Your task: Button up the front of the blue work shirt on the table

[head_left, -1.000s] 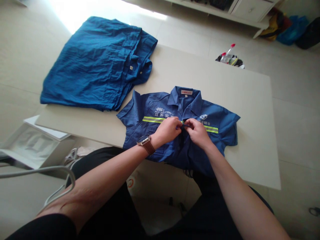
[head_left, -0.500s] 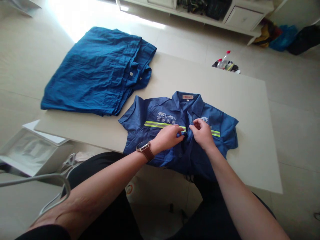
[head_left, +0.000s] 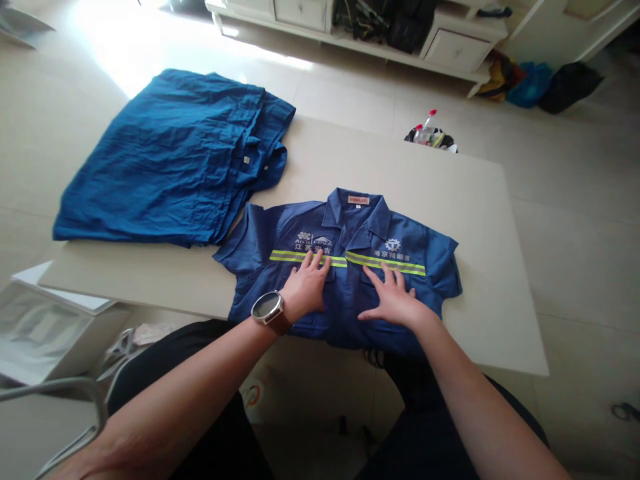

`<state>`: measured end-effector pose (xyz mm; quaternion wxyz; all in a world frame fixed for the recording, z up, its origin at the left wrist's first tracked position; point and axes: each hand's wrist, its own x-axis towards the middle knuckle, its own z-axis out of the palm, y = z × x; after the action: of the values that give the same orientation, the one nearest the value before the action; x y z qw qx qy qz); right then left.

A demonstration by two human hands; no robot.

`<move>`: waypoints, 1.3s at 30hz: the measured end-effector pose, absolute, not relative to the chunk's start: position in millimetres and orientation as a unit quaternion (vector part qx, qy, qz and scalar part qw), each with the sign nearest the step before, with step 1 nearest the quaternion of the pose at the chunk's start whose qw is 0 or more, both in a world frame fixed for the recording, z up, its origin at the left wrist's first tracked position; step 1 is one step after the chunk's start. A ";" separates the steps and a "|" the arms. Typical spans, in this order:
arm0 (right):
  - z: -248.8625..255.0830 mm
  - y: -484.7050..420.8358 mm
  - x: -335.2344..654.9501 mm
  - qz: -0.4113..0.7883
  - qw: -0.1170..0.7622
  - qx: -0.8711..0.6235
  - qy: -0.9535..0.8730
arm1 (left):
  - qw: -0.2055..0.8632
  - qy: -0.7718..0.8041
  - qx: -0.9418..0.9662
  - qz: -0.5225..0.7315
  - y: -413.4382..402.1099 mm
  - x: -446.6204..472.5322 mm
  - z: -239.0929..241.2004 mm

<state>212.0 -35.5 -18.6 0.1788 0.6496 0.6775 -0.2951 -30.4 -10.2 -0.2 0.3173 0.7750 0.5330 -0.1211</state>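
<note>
A dark blue short-sleeved work shirt [head_left: 355, 300] lies front side up, collar away from me, its lower part over the table's near edge. It bears yellow-grey reflective strips and white printing on the chest. My left hand [head_left: 306, 283], with a watch [head_left: 267, 307] on its wrist, rests with fingers spread on the shirt's left chest below the strip. My right hand [head_left: 393, 297] lies on the other chest side, fingers apart. Neither hand grips the cloth. The two front edges meet between my hands.
A stack of folded blue garments [head_left: 160, 160] covers the left end of the white table [head_left: 480, 267]. Bottles with red caps [head_left: 427, 130] show beyond the far edge. A white box [head_left: 55, 327] stands at lower left, and a white cabinet [head_left: 455, 50] is at the back.
Both hands have let go of the shirt's front edges and moved apart and nearer to me, fingers now spread. The front lies flatter, with the right-side printing uncovered. The view has shifted slightly.
</note>
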 end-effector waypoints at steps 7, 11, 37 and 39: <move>-42.7 -17.4 217.7 -0.227 0.137 0.685 0.679 | 0.236 0.562 0.792 -0.048 9.1 -15.1 -3.8; -46.8 9.3 227.7 -0.232 0.148 0.684 0.675 | 0.194 0.576 0.794 -0.019 3.6 -8.3 3.1; -28.9 143.3 227.6 -0.083 0.013 0.727 0.682 | 0.315 0.543 0.769 -0.123 -8.8 -29.5 25.0; -30.3 99.2 216.2 -0.051 -0.027 0.707 0.705 | 0.311 0.540 0.772 -0.129 -8.3 -30.7 24.4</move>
<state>216.2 99.2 -30.3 -0.0268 0.7066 0.7052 -0.0515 -30.7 -8.3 24.4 0.3107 0.7717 0.5397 -0.1291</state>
